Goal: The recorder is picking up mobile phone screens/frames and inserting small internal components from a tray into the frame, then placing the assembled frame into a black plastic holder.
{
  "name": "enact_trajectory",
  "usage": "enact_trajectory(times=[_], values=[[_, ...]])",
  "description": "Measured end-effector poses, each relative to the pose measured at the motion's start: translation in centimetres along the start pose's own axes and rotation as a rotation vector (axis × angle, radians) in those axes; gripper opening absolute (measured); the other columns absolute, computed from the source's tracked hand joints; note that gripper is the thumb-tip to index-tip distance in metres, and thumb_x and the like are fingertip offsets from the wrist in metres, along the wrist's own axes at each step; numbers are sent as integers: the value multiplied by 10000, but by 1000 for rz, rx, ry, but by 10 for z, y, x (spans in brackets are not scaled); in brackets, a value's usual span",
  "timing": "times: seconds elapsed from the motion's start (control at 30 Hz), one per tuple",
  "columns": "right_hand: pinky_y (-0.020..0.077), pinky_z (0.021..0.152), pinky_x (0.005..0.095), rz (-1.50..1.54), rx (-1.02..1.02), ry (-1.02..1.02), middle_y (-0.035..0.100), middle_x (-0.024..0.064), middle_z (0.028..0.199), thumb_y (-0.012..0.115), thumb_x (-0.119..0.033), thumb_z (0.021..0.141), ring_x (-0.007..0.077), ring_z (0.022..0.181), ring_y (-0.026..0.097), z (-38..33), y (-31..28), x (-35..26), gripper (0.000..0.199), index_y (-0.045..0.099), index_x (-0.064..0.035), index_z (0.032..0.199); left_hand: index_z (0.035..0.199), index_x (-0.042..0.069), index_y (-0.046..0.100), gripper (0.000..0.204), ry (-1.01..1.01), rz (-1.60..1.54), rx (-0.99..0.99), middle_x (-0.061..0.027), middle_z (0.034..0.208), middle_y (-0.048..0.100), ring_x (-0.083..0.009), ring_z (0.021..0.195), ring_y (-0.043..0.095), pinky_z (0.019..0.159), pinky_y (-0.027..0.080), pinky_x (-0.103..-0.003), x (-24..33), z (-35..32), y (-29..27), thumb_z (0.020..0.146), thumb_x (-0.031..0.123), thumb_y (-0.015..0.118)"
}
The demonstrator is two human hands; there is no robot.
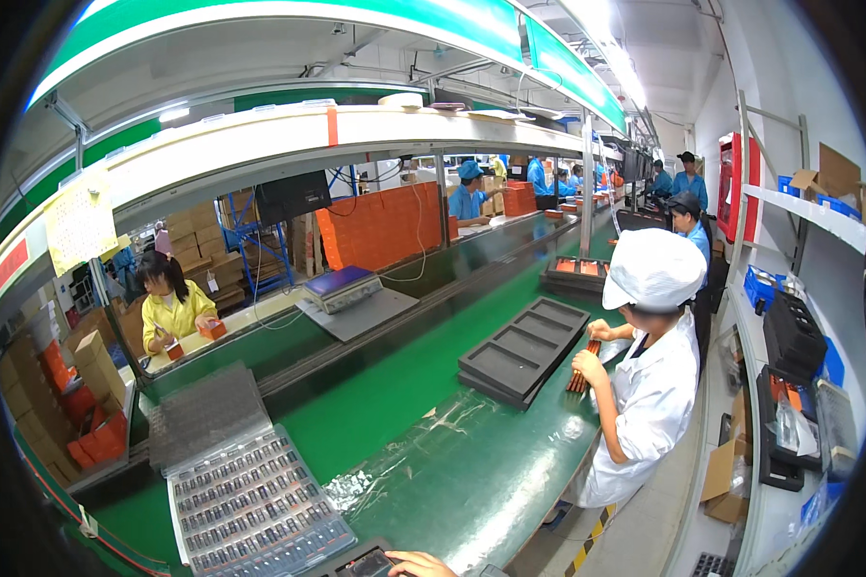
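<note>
At the near edge, left of the middle, part of the person's own hand (420, 564), probably the right, shows: bare, with slender fingers (401, 555) and a back cropped by the lower edge of view.

A green worktop (481, 471) runs lengthwise through the room. Above its far edge stands a long white overhead shelf (231, 137) on metal posts, under a green-and-white canopy (433, 10). Bright strip lighting (622, 72) is mounted overhead. Beyond the worktop's right edge: pale floor (635, 524) with yellow-black striped tape (590, 546), grey wall racking (808, 210), a white wall (789, 72). The room's far end appears too small to assess reliably.
</note>
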State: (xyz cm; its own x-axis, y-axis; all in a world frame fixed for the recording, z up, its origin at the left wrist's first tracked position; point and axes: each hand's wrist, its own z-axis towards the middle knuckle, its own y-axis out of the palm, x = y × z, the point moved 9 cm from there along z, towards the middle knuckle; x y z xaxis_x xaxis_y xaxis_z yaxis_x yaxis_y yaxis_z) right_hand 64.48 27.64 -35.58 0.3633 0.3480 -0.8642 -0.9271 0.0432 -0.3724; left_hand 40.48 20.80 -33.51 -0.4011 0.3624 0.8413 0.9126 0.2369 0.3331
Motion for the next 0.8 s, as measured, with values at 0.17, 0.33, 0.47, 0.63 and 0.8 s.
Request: enact_trajectory(times=[0.17, 0.33, 0.47, 0.63, 0.8], values=[[373, 1117, 518, -730, -87, -24, 291, 251, 1584, 665, -338, 892, 447, 1425, 328, -17, 25, -38, 718, 426, 91, 1416, 1214, 44, 637, 241, -101, 129, -72, -53, 1068, 712, -177, 965, 679, 868, 535, -296, -7, 1, 12, 986, 119, 619], [326, 1158, 512, -637, -44, -44, 213, 432, 1525, 683, -338, 886, 530, 1435, 267, -19, 23, -51, 790, 387, 221, 1360, 1261, 39, 613, 282, -22, 97, -140, -72, 1146, 685, -175, 1023, 658, 854, 529, -304, -32, 16, -14, 992, 125, 606], [290, 1174, 525, -636, -25, -27, 216, 426, 1528, 672, -318, 900, 534, 1439, 254, -19, 31, -44, 756, 394, 214, 1359, 1308, 57, 593, 328, -67, 78, -72, -77, 1226, 642, -176, 1101, 622, 882, 512, -312, -31, 3, -10, 1000, 169, 598], [207, 1198, 557, -386, -145, 164, 215, 323, 1592, 659, -300, 908, 499, 1474, 205, -8, 48, -29, 691, 417, 61, 1446, 1416, 57, 499, 412, -32, 41, -16, -77, 1349, 582, -182, 1226, 560, 1001, 474, -336, -19, -20, -3, 1039, 219, 547], [546, 905, 358, 11, -185, -366, 674, 156, 1217, 727, -95, 869, 302, 1079, 673, -21, 70, -171, 257, 699, -31, 1116, 1337, 51, 531, 347, 35, -230, -240, -68, 1224, 636, -211, 1100, 637, 921, 541, -367, -40, 30, -15, 1006, 146, 574]])
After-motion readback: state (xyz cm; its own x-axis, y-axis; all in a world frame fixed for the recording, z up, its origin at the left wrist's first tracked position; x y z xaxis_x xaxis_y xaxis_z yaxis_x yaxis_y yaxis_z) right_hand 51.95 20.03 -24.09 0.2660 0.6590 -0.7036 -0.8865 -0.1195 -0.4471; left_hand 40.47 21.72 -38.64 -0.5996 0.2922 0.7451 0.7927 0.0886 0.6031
